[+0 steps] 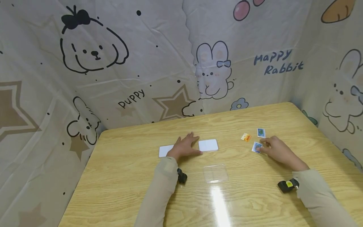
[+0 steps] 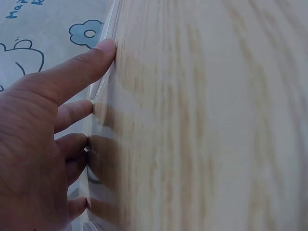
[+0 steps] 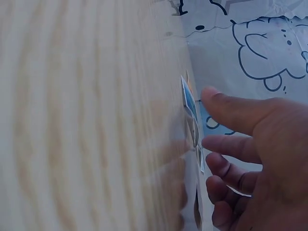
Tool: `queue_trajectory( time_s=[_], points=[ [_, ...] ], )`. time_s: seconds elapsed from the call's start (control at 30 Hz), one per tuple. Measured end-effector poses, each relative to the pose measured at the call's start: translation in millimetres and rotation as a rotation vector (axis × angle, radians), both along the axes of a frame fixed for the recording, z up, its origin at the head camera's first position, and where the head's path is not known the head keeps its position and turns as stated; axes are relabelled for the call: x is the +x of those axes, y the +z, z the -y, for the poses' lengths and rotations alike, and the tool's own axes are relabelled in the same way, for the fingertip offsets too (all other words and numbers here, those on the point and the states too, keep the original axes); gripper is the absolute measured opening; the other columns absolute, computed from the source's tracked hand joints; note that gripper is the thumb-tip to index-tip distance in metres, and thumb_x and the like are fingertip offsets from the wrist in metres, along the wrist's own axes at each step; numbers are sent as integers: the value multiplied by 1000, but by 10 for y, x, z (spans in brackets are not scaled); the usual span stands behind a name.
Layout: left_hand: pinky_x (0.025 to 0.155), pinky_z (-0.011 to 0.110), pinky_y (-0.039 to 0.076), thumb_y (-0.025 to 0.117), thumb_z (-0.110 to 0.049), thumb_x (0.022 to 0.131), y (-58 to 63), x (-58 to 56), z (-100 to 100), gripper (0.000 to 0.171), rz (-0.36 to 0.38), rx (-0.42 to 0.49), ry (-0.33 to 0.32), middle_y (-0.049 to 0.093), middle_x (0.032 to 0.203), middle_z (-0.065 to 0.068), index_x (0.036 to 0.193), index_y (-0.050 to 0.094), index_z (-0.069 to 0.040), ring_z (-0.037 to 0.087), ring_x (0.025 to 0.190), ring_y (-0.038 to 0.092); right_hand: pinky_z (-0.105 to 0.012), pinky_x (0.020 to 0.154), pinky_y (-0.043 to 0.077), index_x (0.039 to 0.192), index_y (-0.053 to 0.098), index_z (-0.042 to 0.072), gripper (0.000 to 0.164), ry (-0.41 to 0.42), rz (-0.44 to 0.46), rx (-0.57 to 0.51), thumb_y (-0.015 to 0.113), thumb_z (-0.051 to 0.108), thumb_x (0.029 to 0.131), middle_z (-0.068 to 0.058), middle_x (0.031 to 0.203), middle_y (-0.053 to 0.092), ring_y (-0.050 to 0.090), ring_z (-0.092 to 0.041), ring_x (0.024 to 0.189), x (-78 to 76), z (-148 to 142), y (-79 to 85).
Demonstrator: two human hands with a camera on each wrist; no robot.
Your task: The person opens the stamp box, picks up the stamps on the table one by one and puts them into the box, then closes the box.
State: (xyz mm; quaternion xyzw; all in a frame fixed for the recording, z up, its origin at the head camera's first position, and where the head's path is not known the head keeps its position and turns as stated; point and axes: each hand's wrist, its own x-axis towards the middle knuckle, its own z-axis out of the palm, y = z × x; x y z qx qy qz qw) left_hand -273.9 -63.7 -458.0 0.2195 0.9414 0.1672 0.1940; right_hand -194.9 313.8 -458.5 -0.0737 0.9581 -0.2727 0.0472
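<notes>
My left hand (image 1: 185,147) lies with spread fingers on the table between two white flat rectangles, the left one (image 1: 165,151) partly hidden behind it and the right one (image 1: 208,145) just past its thumb. In the left wrist view, the fingertips (image 2: 107,46) touch down at the surface. My right hand (image 1: 274,150) hovers over a small blue stamp-like picture (image 1: 256,147), thumb and fingers apart. In the right wrist view, a blue picture (image 3: 189,98) stands slightly raised at one edge, close to the thumb; nothing is pinched.
A second blue picture (image 1: 261,133) and an orange one (image 1: 245,137) lie close by the right hand. A clear plastic rectangle (image 1: 215,173) is on the wooden table (image 1: 119,189) nearer to me. Printed cloth (image 1: 158,63) hangs behind the table and at its sides.
</notes>
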Motion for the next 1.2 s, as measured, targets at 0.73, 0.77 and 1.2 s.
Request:
queue_trajectory(
  time_s=[0.73,0.77,1.2],
  points=[
    [122,53,0,67,-58,82,-4,29,-11,87,-4,15,7,8,164,4,153,29,-24,22,152,10,-53,80,50,105,63,-9,35,30,14,-30,69,20,87,-26,101,65,61,-35,92,-81,-18,3],
    [122,54,0,68,-57,82,-6,28,-9,87,-5,18,9,8,164,4,153,29,-24,22,152,10,-53,80,50,106,63,-10,37,27,15,-28,69,21,87,-27,102,65,61,-37,93,-77,-17,7],
    [122,53,-2,68,-57,82,-18,28,21,88,14,38,18,7,164,5,153,28,-25,21,152,8,-49,75,48,106,65,-5,35,-4,40,2,69,24,86,-21,98,66,61,-30,89,-77,29,36]
  ],
)
